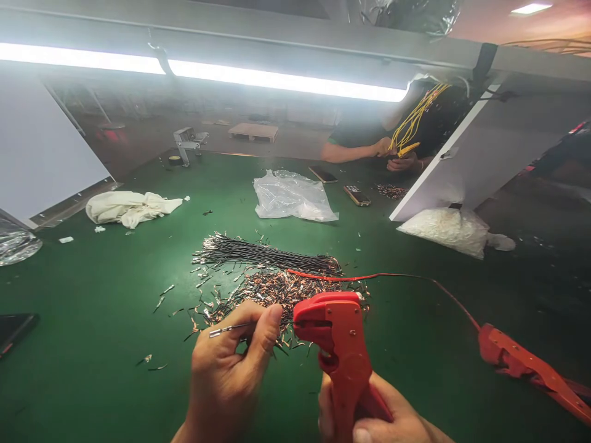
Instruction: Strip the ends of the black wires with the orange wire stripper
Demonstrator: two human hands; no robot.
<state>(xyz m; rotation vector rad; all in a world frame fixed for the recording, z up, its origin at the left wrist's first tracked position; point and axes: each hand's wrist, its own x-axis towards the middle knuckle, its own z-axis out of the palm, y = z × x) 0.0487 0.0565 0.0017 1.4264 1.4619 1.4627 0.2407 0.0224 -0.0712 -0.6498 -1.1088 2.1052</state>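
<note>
My left hand [231, 360] pinches a short black wire [229, 330] between thumb and fingers, with a silver terminal at its outer end. The wire's other end points toward the jaws of a red wire stripper [346, 351]; I cannot tell whether it is inside them. My right hand [388, 409] is wrapped around the stripper's handles and holds it upright. Just beyond both hands lies a heap of cut wire scraps [281, 292] with copper and black bits. Behind that heap rests a bundle of black wires [272, 253] with silver tips at its left end.
A second red tool [530, 363] lies at right, a red wire [392, 275] running from it. Farther back are a plastic bag [295, 197], a white cloth [132, 208], two phones [357, 195] and a filled bag [447, 231]. Across the table, a person's hands [401, 155] hold yellow wires.
</note>
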